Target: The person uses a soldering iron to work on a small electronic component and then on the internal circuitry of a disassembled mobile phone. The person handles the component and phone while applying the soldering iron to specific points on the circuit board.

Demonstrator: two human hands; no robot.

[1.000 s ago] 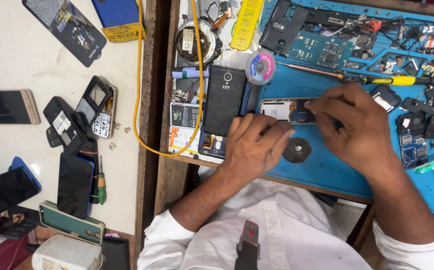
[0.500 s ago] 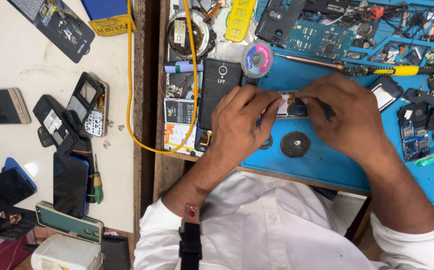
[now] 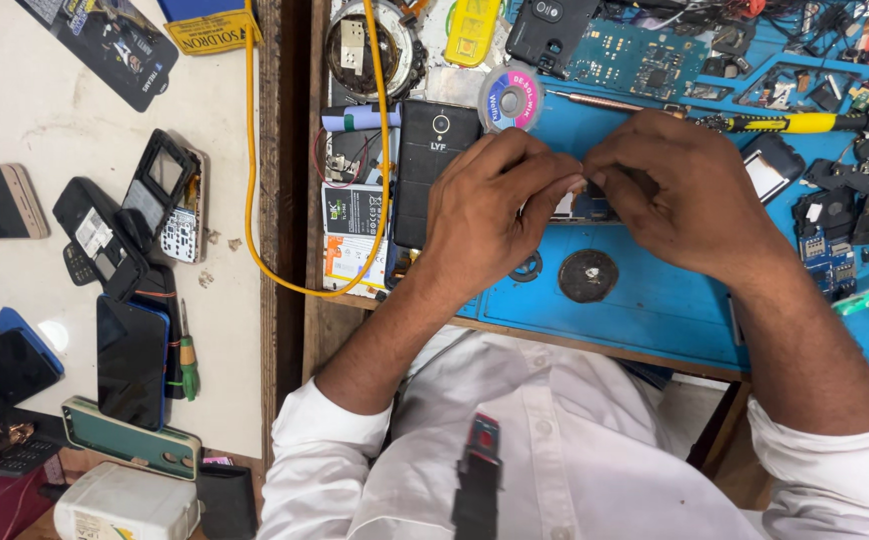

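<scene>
Both hands are pinching at a small opened phone (image 3: 583,205) on the blue mat (image 3: 655,300), left hand (image 3: 490,205) and right hand (image 3: 685,200) fingers closed on it, disassembly apparently midway, parts lying loose.

Dark phone screens (image 3: 131,360) left; orange-white battery label (image 3: 353,240).

The person wears a white long-sleeved shirt (image 3: 555,470) with a buttoned placket down the front; small pale buttons show along it. Both sleeves are pushed back, bunching in soft folds just above the bare forearms. The left hand (image 3: 490,200) and right hand (image 3: 690,195) are bare, without rings, watch or gloves. Over the shirt's placket hangs a dark strap (image 3: 477,480) with a small red patch near its top.
</scene>
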